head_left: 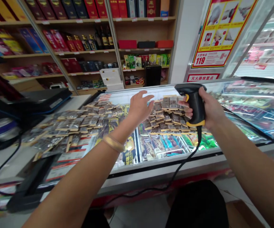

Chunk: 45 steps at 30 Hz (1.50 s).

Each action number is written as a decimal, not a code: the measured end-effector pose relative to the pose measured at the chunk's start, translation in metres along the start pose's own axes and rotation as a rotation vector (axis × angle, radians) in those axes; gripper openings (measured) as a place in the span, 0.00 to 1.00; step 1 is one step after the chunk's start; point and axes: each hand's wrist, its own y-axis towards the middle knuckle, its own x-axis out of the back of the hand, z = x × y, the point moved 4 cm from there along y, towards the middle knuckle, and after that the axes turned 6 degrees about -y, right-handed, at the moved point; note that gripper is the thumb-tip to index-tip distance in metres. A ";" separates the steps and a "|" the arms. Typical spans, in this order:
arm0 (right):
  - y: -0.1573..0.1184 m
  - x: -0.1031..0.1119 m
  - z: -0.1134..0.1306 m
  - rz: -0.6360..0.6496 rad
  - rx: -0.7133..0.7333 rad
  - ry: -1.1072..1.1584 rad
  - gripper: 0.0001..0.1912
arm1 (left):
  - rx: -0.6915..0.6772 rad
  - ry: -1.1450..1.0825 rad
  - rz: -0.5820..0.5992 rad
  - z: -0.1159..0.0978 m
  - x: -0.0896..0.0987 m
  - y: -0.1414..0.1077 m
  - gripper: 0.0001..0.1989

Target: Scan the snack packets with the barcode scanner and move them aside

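My right hand [209, 109] grips a black and yellow barcode scanner [195, 104], its head pointing left and its cord hanging from the handle. My left hand [140, 106] hovers with its fingers apart and nothing in it, just left of a heap of small clear packets [166, 118] with tan edges and dark contents. These lie on the glass top of a chest freezer [124, 171]. A second pile of like packets [79, 122] spreads to the left of my left forearm, which wears a gold-coloured bangle [113, 143].
Wrapped frozen goods [156, 145] show through the freezer glass. The scanner cord [175, 177] droops across the freezer front towards the floor. Dark counter equipment [48, 99] stands at left. Shelves [79, 20] of boxes and bottles line the back, beside a fire-safety poster [222, 34].
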 end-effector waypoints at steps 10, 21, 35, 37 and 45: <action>0.018 -0.168 -0.094 0.248 -0.331 0.043 0.24 | 0.519 0.399 -0.038 0.158 0.118 -0.084 0.26; 0.021 -0.173 -0.141 0.299 -0.453 0.004 0.25 | 0.643 0.596 0.066 0.186 0.086 -0.115 0.38; 0.012 -0.178 -0.135 0.329 -0.441 0.000 0.26 | 0.620 0.491 0.117 0.174 0.088 -0.115 0.34; 0.013 -0.177 -0.136 0.332 -0.445 -0.002 0.26 | 0.600 0.473 0.112 0.174 0.089 -0.115 0.32; 0.013 -0.177 -0.138 0.379 -0.408 -0.011 0.24 | 0.558 0.459 0.075 0.171 0.093 -0.114 0.32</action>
